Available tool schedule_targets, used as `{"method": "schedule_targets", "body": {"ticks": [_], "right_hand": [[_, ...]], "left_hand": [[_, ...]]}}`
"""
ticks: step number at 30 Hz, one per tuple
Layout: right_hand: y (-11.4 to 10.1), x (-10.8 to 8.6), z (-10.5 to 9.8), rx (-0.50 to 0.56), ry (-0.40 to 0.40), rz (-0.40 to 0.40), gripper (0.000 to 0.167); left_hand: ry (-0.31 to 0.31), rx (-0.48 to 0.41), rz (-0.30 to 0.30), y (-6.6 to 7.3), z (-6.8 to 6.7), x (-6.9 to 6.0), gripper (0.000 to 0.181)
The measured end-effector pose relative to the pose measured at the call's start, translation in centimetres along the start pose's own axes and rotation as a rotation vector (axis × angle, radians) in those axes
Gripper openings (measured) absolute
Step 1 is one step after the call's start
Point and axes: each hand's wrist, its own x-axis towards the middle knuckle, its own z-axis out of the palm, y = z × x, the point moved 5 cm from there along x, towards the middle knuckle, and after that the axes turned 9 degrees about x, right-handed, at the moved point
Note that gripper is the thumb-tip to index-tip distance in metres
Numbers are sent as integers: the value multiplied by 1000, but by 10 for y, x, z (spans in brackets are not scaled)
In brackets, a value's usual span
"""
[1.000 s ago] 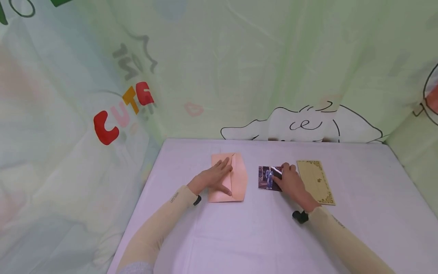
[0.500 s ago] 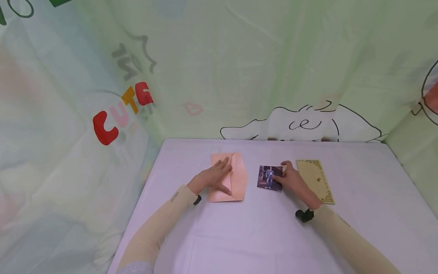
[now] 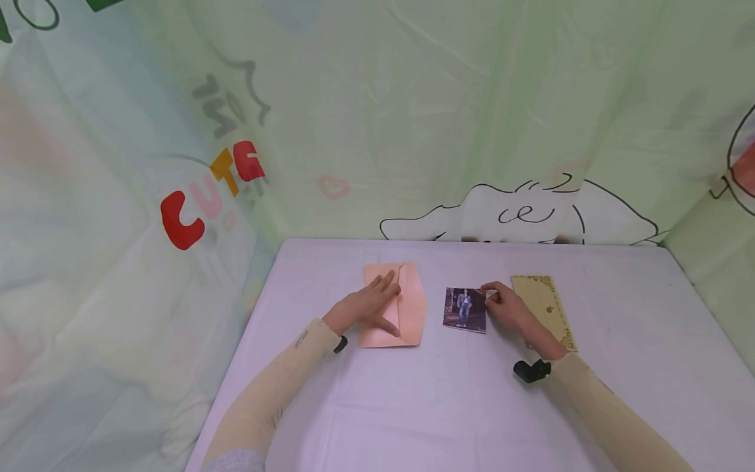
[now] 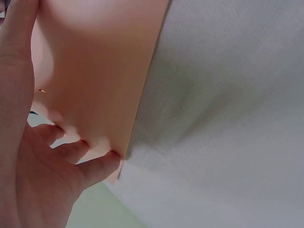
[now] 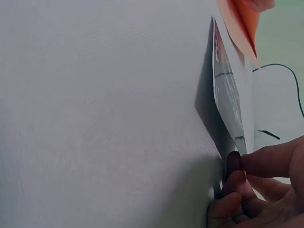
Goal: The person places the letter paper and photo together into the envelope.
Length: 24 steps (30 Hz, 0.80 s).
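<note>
A pink envelope [image 3: 412, 308] lies on the table with its flap side to the right. My left hand [image 3: 368, 306] is spread on it, fingers apart, and the left wrist view shows those fingertips against the pink paper [image 4: 95, 66]. To the right is a photo [image 3: 463, 310] of a standing person in blue. My right hand [image 3: 510, 313] pinches its right edge. In the right wrist view the photo [image 5: 225, 85] is tilted slightly off the table, its near corner between thumb and fingers of the right hand [image 5: 266, 185].
A cream card [image 3: 541, 298] with an ornate border lies to the right of the photo, partly behind my right hand and wrist. Pale lilac cloth covers the table [image 3: 401, 406]. A printed curtain [image 3: 413, 118] hangs behind the table's back edge.
My right hand has slid from over the photo's right part to its upper right edge, uncovering more of the picture. The photo has shifted very slightly. My left hand and the envelope stay put.
</note>
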Motion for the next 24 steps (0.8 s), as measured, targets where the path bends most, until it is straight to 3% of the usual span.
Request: {"method": "schedule_targets", "body": {"ticks": [11,24], "right_hand": [[-11,5,-5,20,-5,-33,38],[-23,17,16,58,-37,-57,38]], "left_hand": [[9,25,4,-2,0,2,94],[-6,4,-12,-2,2,0,101]]}}
